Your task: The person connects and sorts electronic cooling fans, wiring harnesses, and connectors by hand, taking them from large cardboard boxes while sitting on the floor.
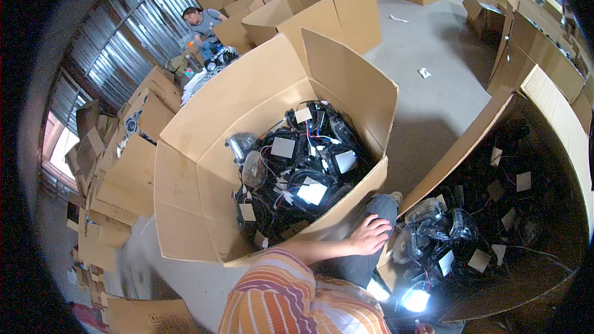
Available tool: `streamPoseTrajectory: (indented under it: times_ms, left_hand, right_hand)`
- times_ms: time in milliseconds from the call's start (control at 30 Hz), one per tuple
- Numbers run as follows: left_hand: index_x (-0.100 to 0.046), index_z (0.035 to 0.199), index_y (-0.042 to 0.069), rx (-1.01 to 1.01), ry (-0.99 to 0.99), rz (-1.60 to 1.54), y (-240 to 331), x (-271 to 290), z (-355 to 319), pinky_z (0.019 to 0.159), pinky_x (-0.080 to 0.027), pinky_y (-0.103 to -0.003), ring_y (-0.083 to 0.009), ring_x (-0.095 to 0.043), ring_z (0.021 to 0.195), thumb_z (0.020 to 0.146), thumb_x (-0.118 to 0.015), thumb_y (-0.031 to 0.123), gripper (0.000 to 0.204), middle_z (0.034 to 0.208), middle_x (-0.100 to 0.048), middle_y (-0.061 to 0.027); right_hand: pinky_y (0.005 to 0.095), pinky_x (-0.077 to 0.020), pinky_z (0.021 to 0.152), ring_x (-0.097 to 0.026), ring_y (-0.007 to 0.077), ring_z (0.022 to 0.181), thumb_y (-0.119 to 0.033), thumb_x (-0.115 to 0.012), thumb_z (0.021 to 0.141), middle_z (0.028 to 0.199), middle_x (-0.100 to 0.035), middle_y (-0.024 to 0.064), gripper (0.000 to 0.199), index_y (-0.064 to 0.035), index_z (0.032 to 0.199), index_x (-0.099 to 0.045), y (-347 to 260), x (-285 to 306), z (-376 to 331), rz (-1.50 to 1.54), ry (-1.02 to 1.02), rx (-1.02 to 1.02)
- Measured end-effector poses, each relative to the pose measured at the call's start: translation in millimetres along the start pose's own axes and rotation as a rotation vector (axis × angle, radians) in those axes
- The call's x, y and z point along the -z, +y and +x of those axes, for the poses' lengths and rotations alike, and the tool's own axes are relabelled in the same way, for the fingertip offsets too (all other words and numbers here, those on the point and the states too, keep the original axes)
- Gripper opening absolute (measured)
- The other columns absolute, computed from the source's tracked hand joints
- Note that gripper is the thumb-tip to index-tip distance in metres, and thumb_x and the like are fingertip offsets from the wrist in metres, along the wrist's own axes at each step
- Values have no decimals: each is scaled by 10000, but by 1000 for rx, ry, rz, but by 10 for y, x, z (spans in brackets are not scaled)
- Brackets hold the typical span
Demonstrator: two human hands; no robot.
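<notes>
Nearest, the person's striped sleeve (291, 297) runs out to the left hand (370, 235), which lies flat with fingers spread loosely on the knee, gripping nothing, as if resting or bracing between the two boxes. The right hand (424, 329) barely shows at the lower edge; whether it is open I cannot tell. Just right of the knee, a tilted carton (560, 117) spills black wired lamp units (433, 235) within easy reach. Ahead stands a large open carton (198, 167) packed with tagged units (303, 167). Farther off, another person (203, 25) crouches among stacked boxes.
</notes>
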State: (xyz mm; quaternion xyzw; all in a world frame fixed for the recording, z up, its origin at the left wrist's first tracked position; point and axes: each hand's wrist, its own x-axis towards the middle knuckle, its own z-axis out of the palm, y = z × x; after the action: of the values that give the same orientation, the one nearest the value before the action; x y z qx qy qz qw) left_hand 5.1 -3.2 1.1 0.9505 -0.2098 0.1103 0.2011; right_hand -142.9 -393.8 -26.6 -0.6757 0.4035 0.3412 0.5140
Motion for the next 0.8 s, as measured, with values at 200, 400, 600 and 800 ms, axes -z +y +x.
streamPoseTrajectory:
  times_ms: [200,400,600,800]
  left_hand:
    - [-530,734,114,6,-15,4,2,-4,3,900,-199,-421,-190,-375,1023,687,-524,199,97,1000,-471,-34]
    - [-528,728,88,2,-13,-22,4,-2,5,901,-200,-422,-200,-360,1039,700,-492,187,109,999,-468,-53]
    - [-535,739,88,9,-19,-27,8,-29,-17,907,-200,-423,-202,-358,1044,699,-494,193,120,1004,-469,-52]
    - [-528,732,112,-2,4,-1,-1,-30,-11,892,-214,-417,-193,-385,1011,686,-523,203,102,991,-479,-34]
  right_hand:
    - [315,-393,616,-471,214,652,-140,-613,652,777,-528,55,337,-104,968,-501,5,5,14,11,-5,11]
    - [311,-390,606,-468,209,645,-137,-608,657,770,-525,53,325,-103,960,-498,-25,-41,31,31,-13,30]
    - [307,-387,597,-466,204,638,-134,-604,661,763,-521,50,312,-103,952,-495,-67,-117,68,57,-24,53]
    - [303,-384,587,-463,198,631,-131,-599,665,756,-518,48,300,-103,944,-492,-63,-114,56,64,-27,59]
